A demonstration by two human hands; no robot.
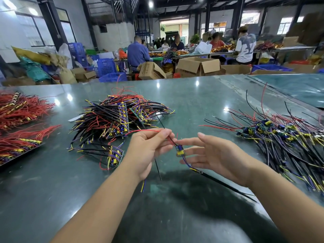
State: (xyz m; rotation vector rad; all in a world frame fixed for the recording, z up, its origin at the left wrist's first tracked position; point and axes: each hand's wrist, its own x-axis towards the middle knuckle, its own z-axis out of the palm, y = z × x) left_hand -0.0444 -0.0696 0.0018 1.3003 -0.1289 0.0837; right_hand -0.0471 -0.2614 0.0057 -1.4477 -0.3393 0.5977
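Note:
My left hand (149,148) pinches the red and black wires of a small circuit board piece (180,150) with blue and yellow parts, holding it above the green table (192,102). A blue, yellow and black lead (210,178) trails from the piece down to the right. My right hand (213,155) hovers just right of the piece with fingers straight and spread, and I cannot tell whether a fingertip touches it.
A heap of wired board strips (114,120) lies ahead left. Separated wired pieces (280,137) pile up at the right. Red-wired strips (19,120) lie at the far left. Cardboard boxes (198,65), blue crates and seated people fill the background.

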